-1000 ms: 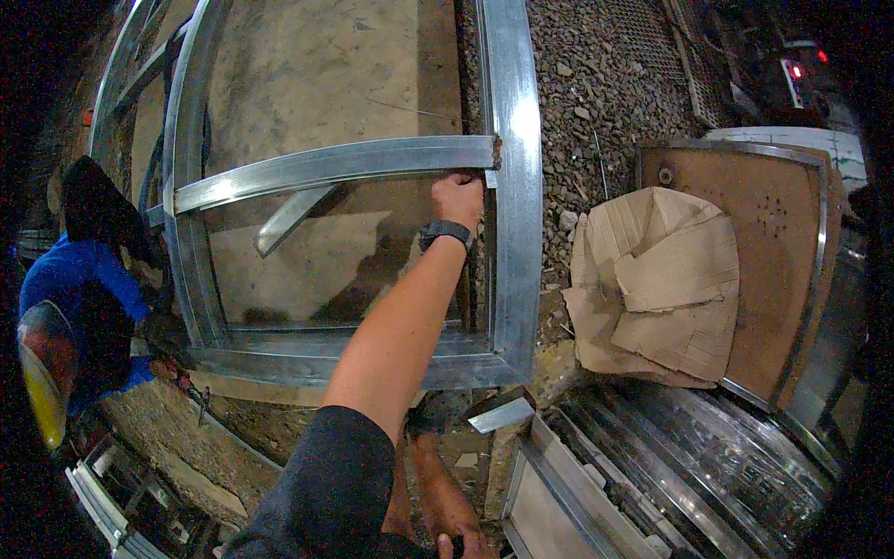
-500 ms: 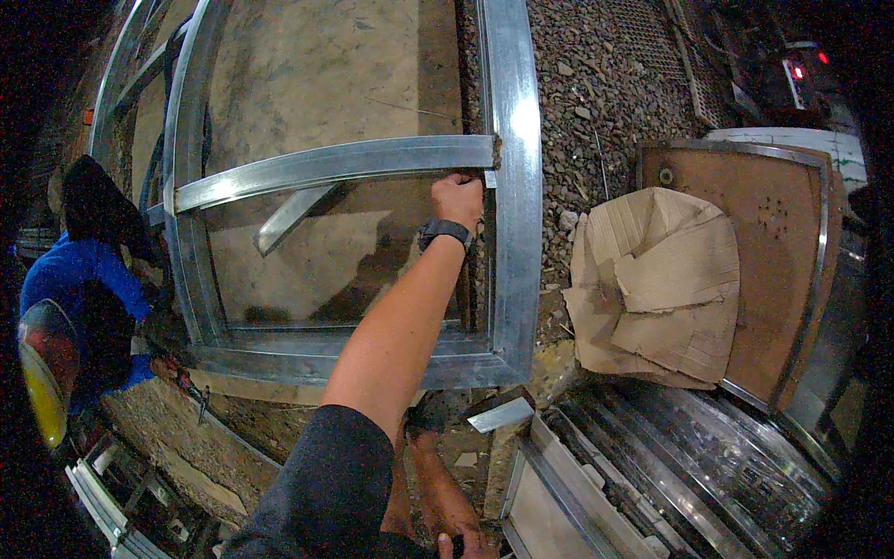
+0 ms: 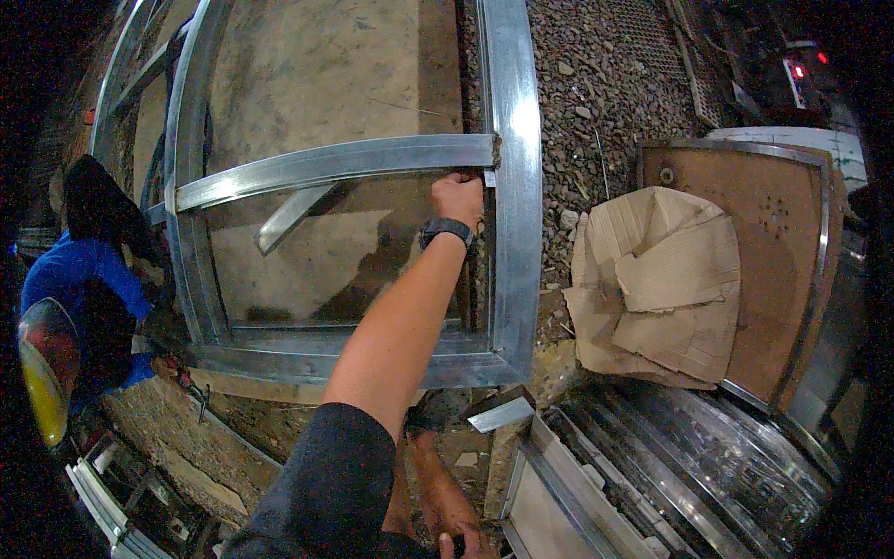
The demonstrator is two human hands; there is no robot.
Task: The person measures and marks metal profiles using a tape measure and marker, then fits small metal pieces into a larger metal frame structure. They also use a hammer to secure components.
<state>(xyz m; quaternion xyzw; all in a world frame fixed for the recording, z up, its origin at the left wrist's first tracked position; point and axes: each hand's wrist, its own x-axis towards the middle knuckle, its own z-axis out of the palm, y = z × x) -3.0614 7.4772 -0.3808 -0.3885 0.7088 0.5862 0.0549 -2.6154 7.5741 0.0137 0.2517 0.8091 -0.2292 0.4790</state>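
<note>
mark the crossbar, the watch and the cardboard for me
Crossbar (image 3: 337, 166), head view: upper face, about mid-length.
Watch (image 3: 446, 229), head view: middle of its dark upper side.
Cardboard (image 3: 669, 279), head view: flat panel near the middle.

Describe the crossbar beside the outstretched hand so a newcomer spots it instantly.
Find the large silvery metal frame. In its right-hand section, just beyond the left hand, runs the crossbar. Unlike the short slanted metal piece below, it spans the section's full width.

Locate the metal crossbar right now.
In the head view, left of centre in the upper half, the metal crossbar spans the metal frame, its right end just above the left hand.
</note>
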